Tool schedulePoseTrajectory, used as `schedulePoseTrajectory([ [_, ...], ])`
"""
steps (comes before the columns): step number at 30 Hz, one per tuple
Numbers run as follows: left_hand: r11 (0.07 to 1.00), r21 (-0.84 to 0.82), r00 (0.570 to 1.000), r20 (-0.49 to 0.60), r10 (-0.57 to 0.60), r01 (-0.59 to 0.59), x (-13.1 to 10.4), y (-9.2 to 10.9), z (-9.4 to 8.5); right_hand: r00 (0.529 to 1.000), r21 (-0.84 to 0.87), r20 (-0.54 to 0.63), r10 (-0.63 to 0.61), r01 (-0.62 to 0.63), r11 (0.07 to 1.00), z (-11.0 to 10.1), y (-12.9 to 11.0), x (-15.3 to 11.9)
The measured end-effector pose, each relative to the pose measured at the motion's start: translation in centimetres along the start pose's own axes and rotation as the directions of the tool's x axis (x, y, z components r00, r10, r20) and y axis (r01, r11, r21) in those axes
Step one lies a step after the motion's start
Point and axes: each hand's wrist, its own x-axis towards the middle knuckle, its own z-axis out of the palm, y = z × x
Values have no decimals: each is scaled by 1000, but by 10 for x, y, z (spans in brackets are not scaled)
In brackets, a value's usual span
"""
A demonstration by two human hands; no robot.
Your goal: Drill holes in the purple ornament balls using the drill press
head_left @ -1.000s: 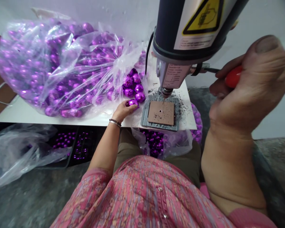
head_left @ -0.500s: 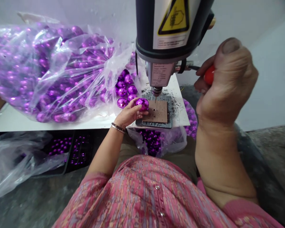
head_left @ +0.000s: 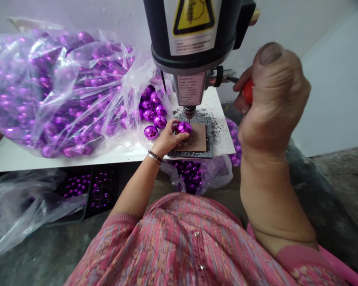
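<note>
Purple, shiny: faceted ball (head_left: 184,128) in left hand (head_left: 168,139), pinched between thumb and curled fingers, gap only as wide as the ball. Clock centre = that ball, 12 = away from the wearer. Hand comes in from 8 o'clock, probably so the fingers stay off the line of the drill bit (head_left: 189,120). Bit comes down at the ball's 12–1 o'clock edge; touching or just apart, can't tell. Ball sits over brown board (head_left: 199,138), looks resting on it; board likely there as flat backing on the grey base plate (head_left: 209,139).

Right hand (head_left: 274,91) at 2 o'clock, raised, fingers wrapped closed around red knob (head_left: 248,92) at the end of lever (head_left: 231,78); high grip presumably for leverage.

Drill press (head_left: 193,43) looms at 12. Dark chips (head_left: 215,128) scattered at 3, probably drilling waste. Loose ball (head_left: 150,132) at 9, more purple balls (head_left: 149,115) at 10 by the bag mouth, presumably for short left-hand reach. Big clear bag (head_left: 62,99) of balls lies beyond, 9–10, on white table (head_left: 119,157). Lower bag (head_left: 216,174) with purple pieces at 5, below table edge. Dark crates (head_left: 91,198) at 8.
</note>
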Motion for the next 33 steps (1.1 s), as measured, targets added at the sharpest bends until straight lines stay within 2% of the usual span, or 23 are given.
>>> schedulePoseTrajectory([
  [6, 952, 298, 996, -31, 88, -75, 1, 7, 4, 1000, 4, -1, -5, 5, 1000, 0, 1, -1],
  [11, 882, 430, 980, 49, 192, -194, 0, 15, 11, 1000, 5, -13, -6, 6, 1000, 0, 4, -2],
  [20, 887, 430, 985, 30, 170, -166, -2, 12, 15, 1000, -81, 14, 1, 1, 997, -9, 12, -11],
  [26, 876, 460, 989, 27, 148, -144, -3, 11, 17, 995, -156, 58, -85, 93, 983, -16, 22, -17],
  [33, 888, 434, 987, 19, 161, -153, -3, 8, 16, 991, -214, 34, -130, 134, 968, -17, 30, -24],
])
